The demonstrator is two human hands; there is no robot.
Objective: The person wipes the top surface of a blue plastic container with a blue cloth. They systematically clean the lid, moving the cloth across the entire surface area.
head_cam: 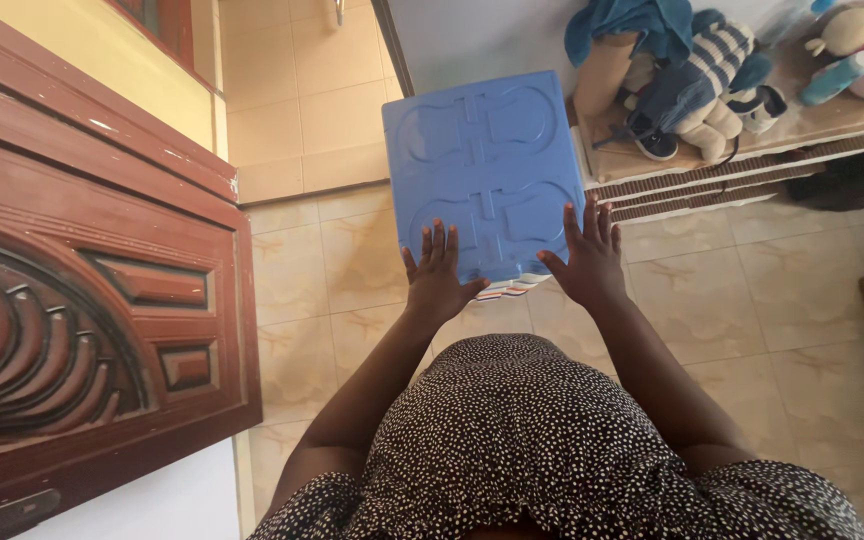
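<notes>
Head camera is looking down at your two hands, and both are resting on a blue plastic panel (482, 165) with raised moulded shapes on its surface. Your left hand (438, 275) is lying flat on the lower left part of the panel, with the fingers stretched and spread, so it is open and pressing rather than closing around anything. Your right hand (588, 258) is doing the same at the lower right corner, fingers spread wide and palm against the blue surface; I cannot tell if any fingertip is hooking the edge. The panel is standing in front of you, between your hands and a pale wall, with its lower edge near the tiled floor (752, 300). Under that lower edge some thin striped layers (508, 291) are showing, white with orange and blue, but what they belong to is not clear. At your left a carved dark wooden door (82, 300) is filling the side of the view. At the upper right a low shelf (742, 160) is carrying soft toys (697, 85), well apart from the panel. You are wearing a black dress with white dots (542, 440).
</notes>
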